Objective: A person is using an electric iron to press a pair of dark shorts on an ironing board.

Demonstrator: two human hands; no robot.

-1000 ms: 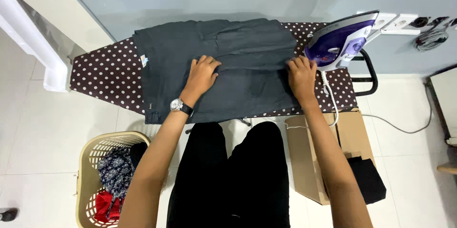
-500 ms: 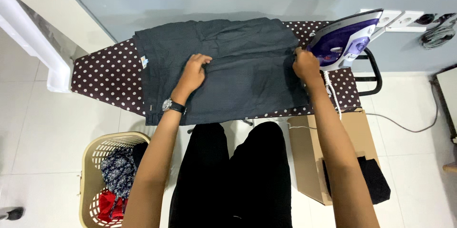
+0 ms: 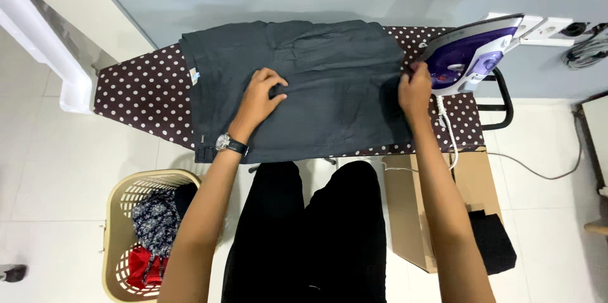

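A dark grey garment (image 3: 316, 81) lies spread flat across a brown ironing board with white dots (image 3: 136, 91). My left hand (image 3: 258, 97), with a wristwatch on the wrist, presses on the middle of the fabric with curled fingers. My right hand (image 3: 415, 91) pinches the garment's right edge, just beside a purple and white iron (image 3: 472, 56) that stands on the board's right end.
A cream laundry basket (image 3: 120, 239) with patterned and red clothes sits on the floor at lower left. A cardboard box (image 3: 418, 214) with dark cloth stands at lower right. The iron's cord (image 3: 538, 170) trails over the floor to the right. A white post (image 3: 44, 50) rises at left.
Both hands slid apart over the garment: the left moved slightly left, the right moved to the fabric's right edge near the iron. The cloth looks flatter.
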